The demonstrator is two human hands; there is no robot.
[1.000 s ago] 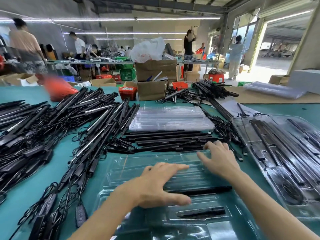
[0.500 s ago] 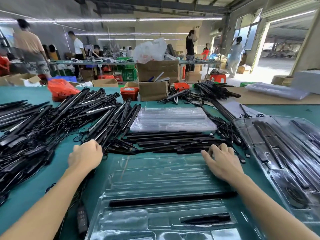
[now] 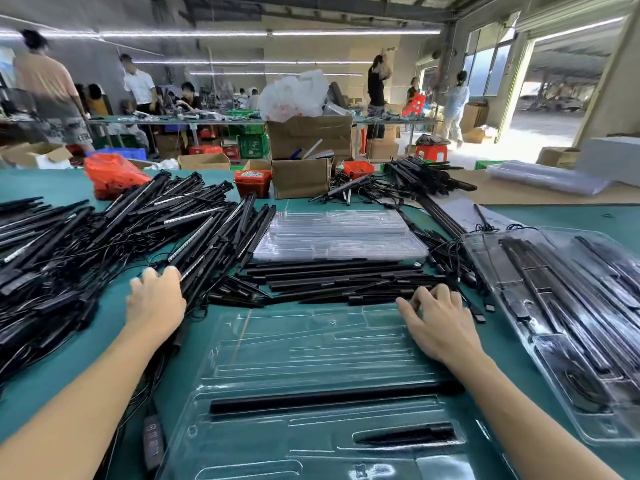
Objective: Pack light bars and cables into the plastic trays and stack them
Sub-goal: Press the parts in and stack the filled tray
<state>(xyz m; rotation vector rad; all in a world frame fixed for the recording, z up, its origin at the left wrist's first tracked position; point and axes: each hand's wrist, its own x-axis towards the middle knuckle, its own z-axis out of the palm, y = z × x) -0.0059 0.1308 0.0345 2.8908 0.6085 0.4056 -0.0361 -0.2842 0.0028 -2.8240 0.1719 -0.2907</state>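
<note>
While two hands [image 3: 301,306] reach, one bar [image 3: 332,396] trayed

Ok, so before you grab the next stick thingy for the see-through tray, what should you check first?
1. Open tray sits in front: ok.
2. Its upper slots are free for bars: ok; one light bar is already seated.
3. Left hand is at the wired bar pile: ok; actual grip: cannot tell.
4. Right hand reaches the loose bars: ok.
5. Cables untangled: not ok, the pile is knotted.
6. Filled trays clear of the working tray: ok.
</note>
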